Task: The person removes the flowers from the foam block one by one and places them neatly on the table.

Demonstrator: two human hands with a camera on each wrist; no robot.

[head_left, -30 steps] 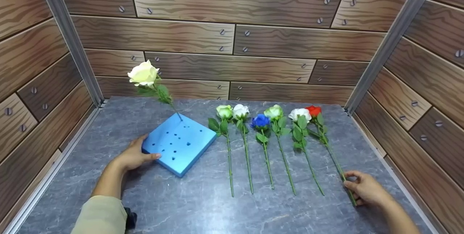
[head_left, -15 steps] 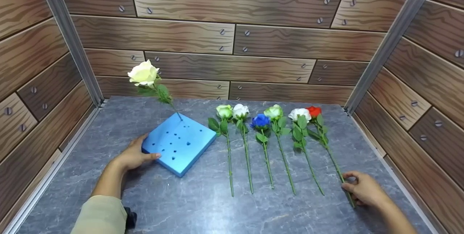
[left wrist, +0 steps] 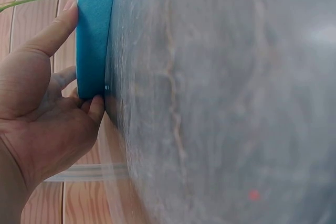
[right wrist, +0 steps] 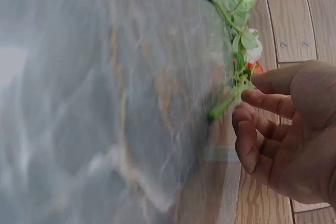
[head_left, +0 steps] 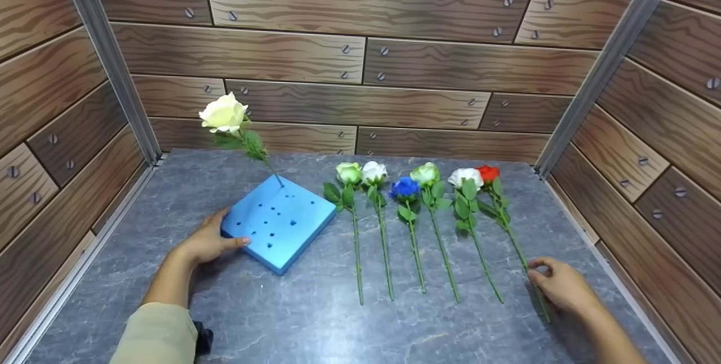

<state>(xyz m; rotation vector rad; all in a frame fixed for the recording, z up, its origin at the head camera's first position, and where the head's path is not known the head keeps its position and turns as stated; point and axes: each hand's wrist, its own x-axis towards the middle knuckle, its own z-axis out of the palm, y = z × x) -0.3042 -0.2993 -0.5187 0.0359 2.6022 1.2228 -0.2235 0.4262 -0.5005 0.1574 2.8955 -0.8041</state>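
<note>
My left hand (head_left: pixel 205 243) holds the near-left corner of a blue foam block (head_left: pixel 301 234) dotted with holes, thumb on top and fingers at its side. A cream rose (head_left: pixel 223 114) stands in the block's far corner, leaning left. At the right, my right hand (head_left: pixel 565 285) pinches the lower stem of a red rose (head_left: pixel 488 173) between thumb and forefinger. That rose lies on the table, its stem end (right wrist: pixel 220 109) sticking out past the fingers in the right wrist view. The left wrist view shows fingertips tucked at the bottom of the block's side (left wrist: pixel 94 40).
Left of the red rose lie a white rose (head_left: pixel 466 179), a pale green rose (head_left: pixel 425 174), a blue rose (head_left: pixel 405 188), another white rose (head_left: pixel 374 173) and a green rose (head_left: pixel 348 173), stems towards me. Wood-patterned walls (head_left: pixel 360 54) enclose the grey table (head_left: pixel 315 330).
My right hand has slid slightly up and left along the red rose's stem, so more of the stem end shows below it. The left hand and block have stayed still.
</note>
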